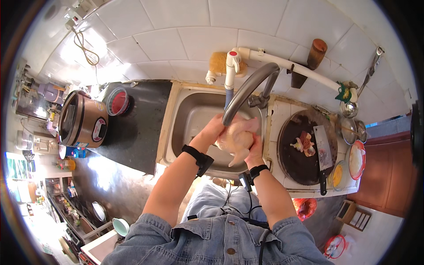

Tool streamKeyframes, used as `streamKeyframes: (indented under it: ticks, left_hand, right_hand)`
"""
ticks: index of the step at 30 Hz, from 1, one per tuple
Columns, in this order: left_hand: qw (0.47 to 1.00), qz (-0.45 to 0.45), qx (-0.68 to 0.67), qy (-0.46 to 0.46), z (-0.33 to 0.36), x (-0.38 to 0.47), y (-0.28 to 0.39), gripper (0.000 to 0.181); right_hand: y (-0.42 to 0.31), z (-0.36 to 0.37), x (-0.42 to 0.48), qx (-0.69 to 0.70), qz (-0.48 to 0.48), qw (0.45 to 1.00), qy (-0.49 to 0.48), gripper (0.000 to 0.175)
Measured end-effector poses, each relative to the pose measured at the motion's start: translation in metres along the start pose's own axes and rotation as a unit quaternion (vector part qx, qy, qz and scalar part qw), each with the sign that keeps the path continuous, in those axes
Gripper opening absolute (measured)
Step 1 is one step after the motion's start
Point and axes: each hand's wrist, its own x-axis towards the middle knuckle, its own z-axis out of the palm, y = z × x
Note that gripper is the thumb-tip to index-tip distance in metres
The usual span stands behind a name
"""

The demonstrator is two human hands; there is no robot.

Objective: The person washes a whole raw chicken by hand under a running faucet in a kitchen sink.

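Observation:
A plucked, raw whole chicken [237, 137] is held over the stainless steel sink [195, 112], under the spout of a curved metal faucet [246, 86]. My left hand [215, 127] grips its upper left side; the fingertips are partly hidden behind the bird and the spout. My right hand [254, 149] clasps the bird's lower right side. One pale limb of the chicken hangs down between my wrists. Whether water is running cannot be made out.
Right of the sink lies a round chopping board [291, 165] with raw meat scraps [305, 144] and a cleaver [323, 149]. Bowls stand beyond it. On the dark counter [142, 132] to the left are a rice cooker [84, 119] and a red-bottomed bowl [118, 102].

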Motion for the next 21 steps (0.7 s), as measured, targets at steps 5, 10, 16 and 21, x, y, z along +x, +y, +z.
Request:
streamKeyframes:
  ticks: [5, 10, 16, 21]
  left_hand:
    - [0.941, -0.027, 0.338, 0.02, 0.023, -0.003, 0.0, 0.041]
    - [0.906, 0.005, 0.384, 0.179, -0.011, -0.002, -0.021, 0.039]
    - [0.978, 0.028, 0.048, 0.2, -0.028, -0.024, -0.023, 0.024]
    - [0.972, 0.088, 0.078, 0.203, -0.03, -0.016, -0.049, 0.031]
  right_hand:
    - [-0.005, -0.03, 0.015, -0.067, -0.007, 0.996, 0.059, 0.042]
    - [0.003, -0.004, 0.016, -0.171, 0.031, 0.984, 0.039, 0.04]
    - [-0.008, 0.019, 0.02, -0.367, 0.085, 0.922, 0.088, 0.047]
    - [-0.006, 0.032, 0.027, -0.413, 0.021, 0.904, 0.103, 0.051]
